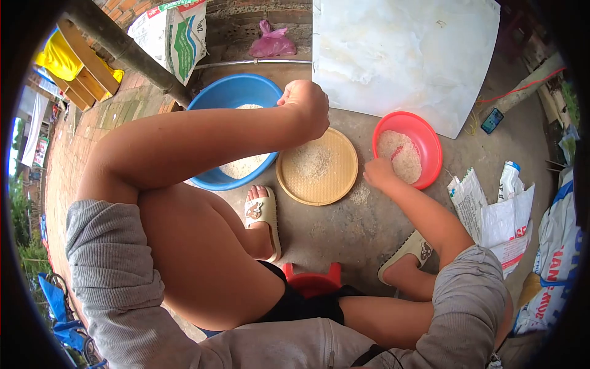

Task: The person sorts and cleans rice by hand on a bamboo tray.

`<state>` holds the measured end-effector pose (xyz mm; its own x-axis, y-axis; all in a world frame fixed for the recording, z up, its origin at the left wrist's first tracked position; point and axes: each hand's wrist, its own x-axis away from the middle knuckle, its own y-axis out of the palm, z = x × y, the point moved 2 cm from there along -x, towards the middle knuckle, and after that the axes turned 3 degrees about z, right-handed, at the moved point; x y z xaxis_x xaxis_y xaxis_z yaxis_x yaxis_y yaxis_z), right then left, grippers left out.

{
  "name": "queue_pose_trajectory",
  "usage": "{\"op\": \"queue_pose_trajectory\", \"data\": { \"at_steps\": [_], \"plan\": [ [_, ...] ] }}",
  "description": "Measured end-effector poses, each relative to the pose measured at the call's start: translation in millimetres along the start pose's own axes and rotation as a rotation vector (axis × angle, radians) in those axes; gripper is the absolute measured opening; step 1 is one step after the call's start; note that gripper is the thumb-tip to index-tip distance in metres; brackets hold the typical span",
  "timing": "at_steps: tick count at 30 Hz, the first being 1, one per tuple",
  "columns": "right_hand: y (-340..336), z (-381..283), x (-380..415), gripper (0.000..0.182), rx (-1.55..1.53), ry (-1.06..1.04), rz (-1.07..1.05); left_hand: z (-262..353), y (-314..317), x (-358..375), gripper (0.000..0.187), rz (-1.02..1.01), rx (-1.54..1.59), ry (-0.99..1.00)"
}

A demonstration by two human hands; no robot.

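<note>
My left hand [306, 106] is raised over the gap between the blue basin and the woven tray, its fingers curled closed; whatever it may hold is hidden. Pale grains lie in the blue basin [206, 101], partly covered by my forearm. A round woven tray [335, 184] carries a heap of grains [312, 161]. At the near left edge of the red basin [430, 142], my right hand [379, 172] has its fingers bent together, and I cannot make out anything in them. More grains [402, 157] fill part of that basin.
A few spilled grains [359, 195] lie on the floor beside the tray. Behind stand a large pale board [405, 55] and a pink plastic bag [272, 42]. A phone [492, 120] and empty sacks [501, 221] are at the right. My sandalled feet are near the tray.
</note>
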<state>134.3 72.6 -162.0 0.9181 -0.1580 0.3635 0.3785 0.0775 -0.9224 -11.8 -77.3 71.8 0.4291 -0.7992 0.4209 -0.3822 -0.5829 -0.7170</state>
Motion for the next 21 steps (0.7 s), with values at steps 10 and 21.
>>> {"op": "queue_pose_trajectory", "data": {
  "at_steps": [10, 21],
  "plan": [
    [-69.1, -28.0, -22.8, 0.056, -1.183, 0.112, -0.024, -34.8, 66.5, -1.9, 0.044, 0.172, 0.934, -0.033],
    [-96.3, -42.5, -1.3, 0.046, -1.88, -0.06, 0.291, -24.0, 62.2, -3.6, 0.05, -0.148, 1.457, -0.123]
  ]
}}
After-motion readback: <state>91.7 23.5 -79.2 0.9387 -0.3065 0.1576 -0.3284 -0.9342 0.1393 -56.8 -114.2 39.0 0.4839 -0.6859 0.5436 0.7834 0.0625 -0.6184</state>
